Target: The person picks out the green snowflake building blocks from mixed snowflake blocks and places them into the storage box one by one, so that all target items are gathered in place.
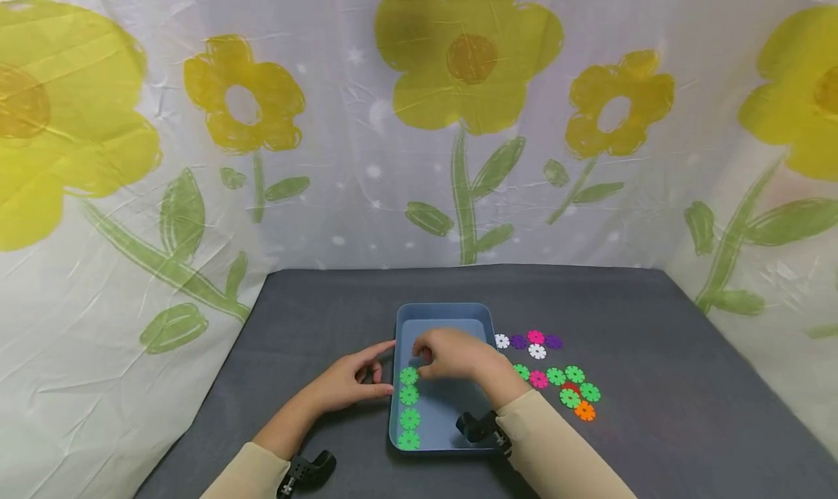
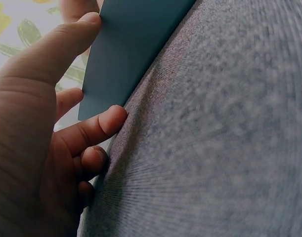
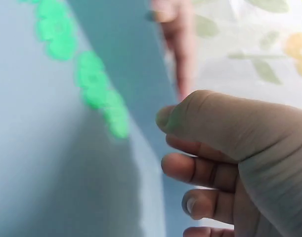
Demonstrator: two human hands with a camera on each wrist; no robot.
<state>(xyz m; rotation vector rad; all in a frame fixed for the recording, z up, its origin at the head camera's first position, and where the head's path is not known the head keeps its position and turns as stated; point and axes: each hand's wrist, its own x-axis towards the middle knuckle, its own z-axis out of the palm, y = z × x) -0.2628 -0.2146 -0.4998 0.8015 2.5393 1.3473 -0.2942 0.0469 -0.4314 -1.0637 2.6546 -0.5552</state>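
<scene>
A blue-grey rectangular tray lies on the dark cloth. Along its left inner wall runs a column of several green notched plastic discs, also visible in the right wrist view as green discs. My left hand is outside the tray, thumb and forefinger stretched out with their tips at its left wall. Over the tray's left half is my right hand, fingers loosely bent beside the farthest green disc. In the right wrist view, no piece shows between the right thumb and fingers.
To the right of the tray lie loose notched discs, among them a white disc, a purple disc, a pink disc, several green ones and an orange disc. A flower-printed curtain hangs behind the table.
</scene>
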